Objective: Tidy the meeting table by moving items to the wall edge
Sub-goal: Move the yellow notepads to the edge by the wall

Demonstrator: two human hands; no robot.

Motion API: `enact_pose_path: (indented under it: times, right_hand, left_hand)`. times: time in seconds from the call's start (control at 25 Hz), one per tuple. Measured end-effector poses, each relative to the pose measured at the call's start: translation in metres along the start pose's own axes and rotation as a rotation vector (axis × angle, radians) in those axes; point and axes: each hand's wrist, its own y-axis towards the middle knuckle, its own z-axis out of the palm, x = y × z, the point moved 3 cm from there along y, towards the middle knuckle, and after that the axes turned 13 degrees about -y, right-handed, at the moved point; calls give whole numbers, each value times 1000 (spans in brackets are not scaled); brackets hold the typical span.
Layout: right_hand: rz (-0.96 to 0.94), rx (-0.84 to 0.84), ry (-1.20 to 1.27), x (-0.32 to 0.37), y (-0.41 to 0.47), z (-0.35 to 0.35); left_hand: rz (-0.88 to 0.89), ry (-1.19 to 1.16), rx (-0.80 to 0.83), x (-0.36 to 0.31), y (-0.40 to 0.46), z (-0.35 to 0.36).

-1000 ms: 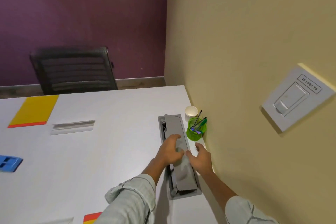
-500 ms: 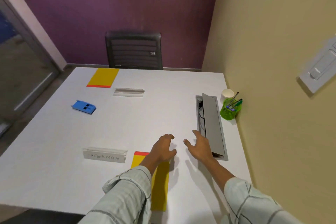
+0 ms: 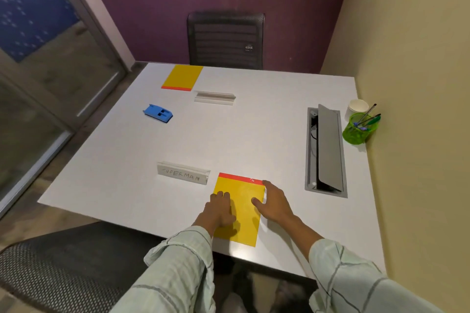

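Both hands lie flat and open on the yellow notepad (image 3: 240, 208) at the table's (image 3: 254, 134) near edge: left hand (image 3: 220, 209) on its left side, right hand (image 3: 273, 202) at its right edge. Step: taking the pad; next, grip and carry it to the wall edge beside the green pen cup (image 3: 359, 128)

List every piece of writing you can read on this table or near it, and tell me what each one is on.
"SUPERMAN": handwritten on the near name stand, left of the yellow pad; the first letters are faint.
Small badge on the far chair: too small to read.
Far name stand: no writing shows.
Neither yellow pad, the blue object nor the paper cup shows any text.
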Motion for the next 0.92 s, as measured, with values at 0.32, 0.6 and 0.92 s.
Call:
enact_pose_path:
  times: [0.32, 0.6, 0.92]
  right_hand:
    - [195, 89, -46, 9, -16, 50]
    - [358, 93, -71, 16, -26, 82]
    - [395, 28, 21, 24, -25, 84]
  left_hand:
    - [-83, -90, 82, 48, 12, 11]
    - [-61, -154, 125, 66, 20, 23]
    - [-48, -359, 97, 71, 20, 14]
